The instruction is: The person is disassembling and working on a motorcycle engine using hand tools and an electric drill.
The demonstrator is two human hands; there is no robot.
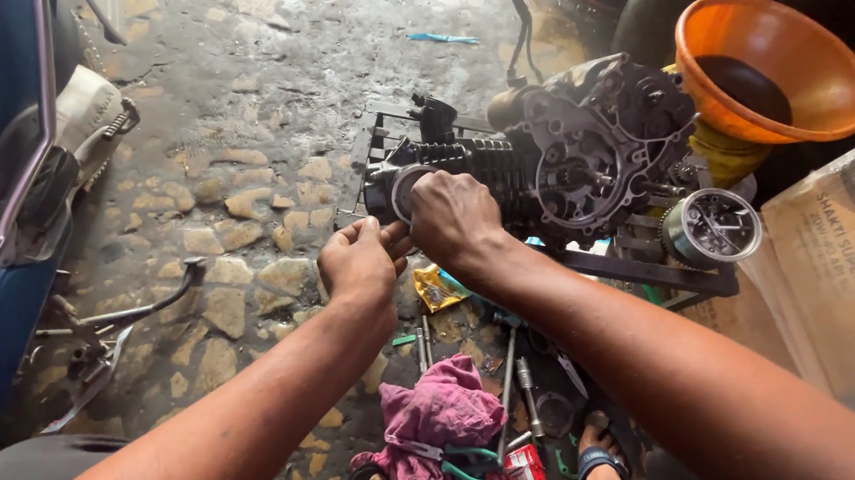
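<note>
Both hands at the cylinder end of the engine point(543, 167). Right hand point(453, 218) is curled down over the round bore opening point(406, 186), fingers closed against its rim; whether it grips a small part there, cannot tell. Left hand point(361, 263) sits just beside it, fingertips pinched together, contents hidden.

Progress, my read: teardown or rebuild is midway. Side cover is off, internals of the crankcase point(602, 148) exposed, sprocket point(712, 227) bare. Orange funnel point(766, 66) stands at the engine's far side. Tools point(518, 384) and pink rag point(440, 415) lie on the stone floor point(243, 183) below. Covers not yet refitted.
</note>
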